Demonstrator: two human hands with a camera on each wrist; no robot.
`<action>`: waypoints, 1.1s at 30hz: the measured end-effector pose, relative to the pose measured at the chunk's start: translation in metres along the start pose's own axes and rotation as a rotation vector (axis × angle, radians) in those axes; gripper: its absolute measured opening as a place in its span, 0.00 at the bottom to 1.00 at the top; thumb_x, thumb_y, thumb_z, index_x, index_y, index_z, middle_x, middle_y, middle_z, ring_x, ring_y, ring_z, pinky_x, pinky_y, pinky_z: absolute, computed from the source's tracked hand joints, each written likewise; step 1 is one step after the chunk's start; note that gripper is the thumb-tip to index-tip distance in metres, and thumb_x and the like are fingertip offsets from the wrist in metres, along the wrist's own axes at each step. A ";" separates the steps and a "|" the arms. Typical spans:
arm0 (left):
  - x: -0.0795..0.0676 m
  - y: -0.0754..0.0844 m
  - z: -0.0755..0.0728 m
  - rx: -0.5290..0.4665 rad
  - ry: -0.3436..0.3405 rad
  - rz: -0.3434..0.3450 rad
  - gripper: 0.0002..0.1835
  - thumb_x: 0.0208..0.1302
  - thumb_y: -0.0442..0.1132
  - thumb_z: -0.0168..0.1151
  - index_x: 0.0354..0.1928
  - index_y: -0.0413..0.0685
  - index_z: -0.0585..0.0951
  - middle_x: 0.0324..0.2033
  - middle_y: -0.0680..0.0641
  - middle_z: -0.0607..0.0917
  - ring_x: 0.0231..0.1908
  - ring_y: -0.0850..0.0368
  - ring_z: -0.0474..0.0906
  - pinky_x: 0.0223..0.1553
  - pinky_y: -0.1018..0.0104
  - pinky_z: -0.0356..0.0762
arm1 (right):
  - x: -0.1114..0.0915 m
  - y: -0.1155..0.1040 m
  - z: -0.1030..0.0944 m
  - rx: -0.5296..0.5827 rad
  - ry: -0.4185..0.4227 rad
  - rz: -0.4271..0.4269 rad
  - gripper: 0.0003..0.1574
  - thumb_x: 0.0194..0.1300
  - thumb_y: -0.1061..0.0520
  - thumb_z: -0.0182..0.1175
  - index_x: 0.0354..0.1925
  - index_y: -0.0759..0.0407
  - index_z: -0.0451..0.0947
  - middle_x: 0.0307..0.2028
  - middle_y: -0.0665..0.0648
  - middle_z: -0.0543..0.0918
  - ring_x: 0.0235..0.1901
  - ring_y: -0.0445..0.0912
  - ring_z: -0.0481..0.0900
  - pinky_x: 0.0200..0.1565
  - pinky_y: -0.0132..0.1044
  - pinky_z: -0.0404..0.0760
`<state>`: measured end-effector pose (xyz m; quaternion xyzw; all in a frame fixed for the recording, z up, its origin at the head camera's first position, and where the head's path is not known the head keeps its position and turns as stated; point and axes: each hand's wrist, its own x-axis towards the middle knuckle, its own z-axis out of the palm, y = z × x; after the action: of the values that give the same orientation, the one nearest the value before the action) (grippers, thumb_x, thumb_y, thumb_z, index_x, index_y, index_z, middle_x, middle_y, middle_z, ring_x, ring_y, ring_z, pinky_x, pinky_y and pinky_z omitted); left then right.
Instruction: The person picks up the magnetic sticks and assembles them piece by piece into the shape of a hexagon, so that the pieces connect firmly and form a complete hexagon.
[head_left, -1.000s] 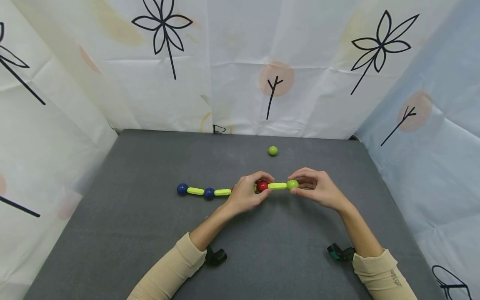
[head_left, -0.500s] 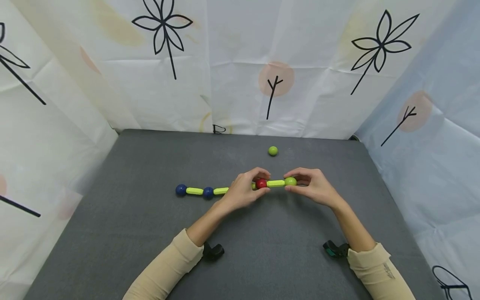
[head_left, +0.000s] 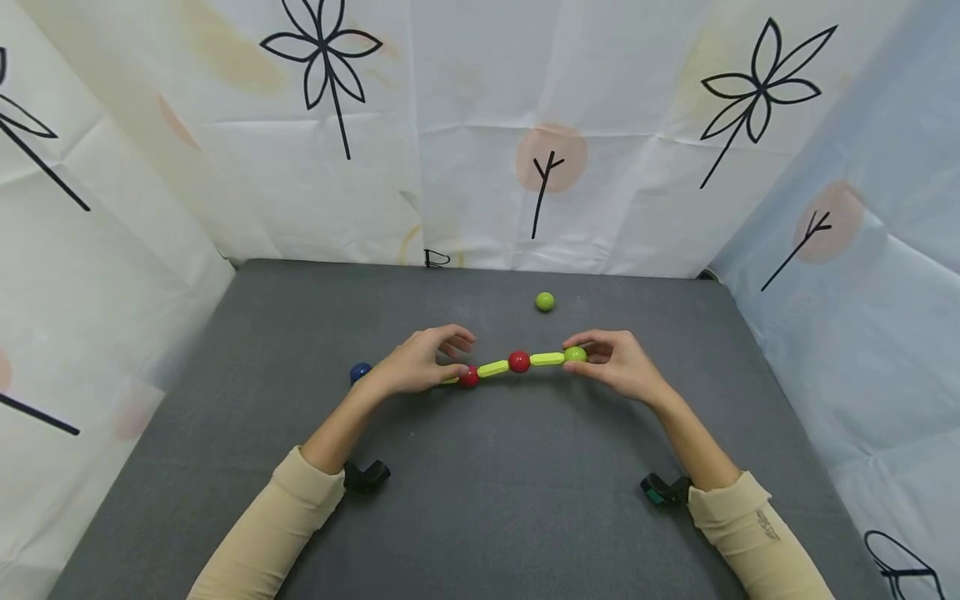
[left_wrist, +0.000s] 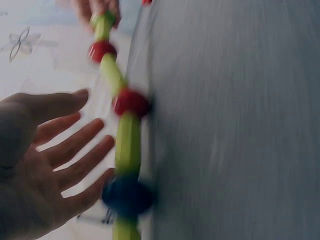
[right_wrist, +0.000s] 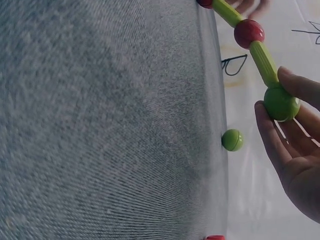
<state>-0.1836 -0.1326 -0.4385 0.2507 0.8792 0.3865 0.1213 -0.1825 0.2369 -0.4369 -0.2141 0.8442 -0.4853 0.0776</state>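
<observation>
A chain of coloured balls joined by yellow-green rods (head_left: pixel 493 368) lies across the grey table. My right hand (head_left: pixel 626 367) pinches the green ball (right_wrist: pixel 281 102) at its right end, between thumb and fingers. Leftward come two red balls (head_left: pixel 519 361) (head_left: pixel 468 377), then a blue ball (left_wrist: pixel 129 196), which the left hand hides in the head view. Another blue ball (head_left: pixel 360 372) forms the left end. My left hand (head_left: pixel 412 362) hovers by the left part of the chain with fingers spread and nothing gripped. In the left wrist view its fingertips are close beside the nearer blue ball.
A loose green ball (head_left: pixel 545 302) sits near the table's back edge. Part of a red object (right_wrist: pixel 215 238) shows at the bottom of the right wrist view. Patterned white cloth (head_left: pixel 480 192) hangs behind the grey table (head_left: pixel 510 500) and at both sides.
My left hand has let go around the nearer red ball and moved left along the chain. My right hand, still on the green end, has shifted slightly left and away; the chain now bends.
</observation>
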 end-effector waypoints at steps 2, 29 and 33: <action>-0.011 -0.010 -0.015 0.036 -0.032 -0.031 0.26 0.75 0.38 0.70 0.71 0.43 0.78 0.64 0.41 0.87 0.63 0.40 0.86 0.64 0.43 0.84 | 0.002 0.001 0.000 -0.015 -0.001 0.022 0.23 0.66 0.63 0.77 0.57 0.71 0.86 0.51 0.70 0.91 0.42 0.36 0.91 0.44 0.28 0.88; -0.102 -0.047 -0.010 -0.080 0.012 -0.155 0.36 0.69 0.41 0.77 0.74 0.40 0.72 0.50 0.44 0.90 0.40 0.64 0.89 0.43 0.69 0.86 | 0.028 0.016 0.008 -0.098 -0.052 0.107 0.23 0.67 0.59 0.77 0.56 0.68 0.88 0.54 0.69 0.91 0.51 0.61 0.93 0.42 0.27 0.84; -0.110 -0.036 0.008 -0.093 0.067 -0.187 0.38 0.67 0.41 0.79 0.74 0.41 0.71 0.53 0.43 0.88 0.40 0.64 0.90 0.42 0.69 0.85 | 0.030 0.017 0.009 -0.098 -0.055 0.110 0.22 0.67 0.59 0.78 0.56 0.67 0.88 0.54 0.68 0.91 0.51 0.60 0.93 0.42 0.28 0.83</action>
<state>-0.0995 -0.2072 -0.4681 0.1488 0.8834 0.4221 0.1389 -0.2108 0.2242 -0.4543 -0.1842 0.8749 -0.4323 0.1169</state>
